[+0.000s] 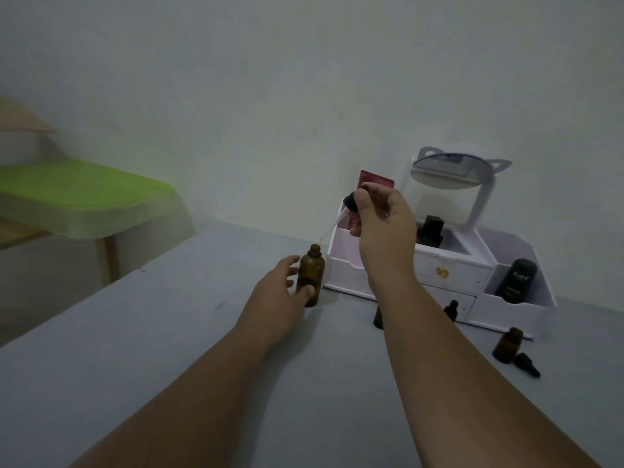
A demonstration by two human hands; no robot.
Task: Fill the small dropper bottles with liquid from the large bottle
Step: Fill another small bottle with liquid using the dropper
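Observation:
A large amber bottle (311, 274) stands uncapped and upright on the grey table (169, 349). My left hand (282, 292) holds its lower body, thumb in front. My right hand (381, 214) is raised above and to the right of it, pinching a black dropper cap (351, 201) whose clear pipette points down-left. A small amber dropper bottle (506, 344) stands open at the right, with a loose black dropper cap (526, 364) lying beside it. Another small capped bottle (451, 309) and a dark bottle (378, 315) show partly behind my right forearm.
A white cosmetic organiser (439, 271) with drawers and a round mirror (442, 172) stands against the wall, holding a red packet (374, 180) and black containers (516, 280). A green-topped stool (77, 194) sits to the left beyond the table edge.

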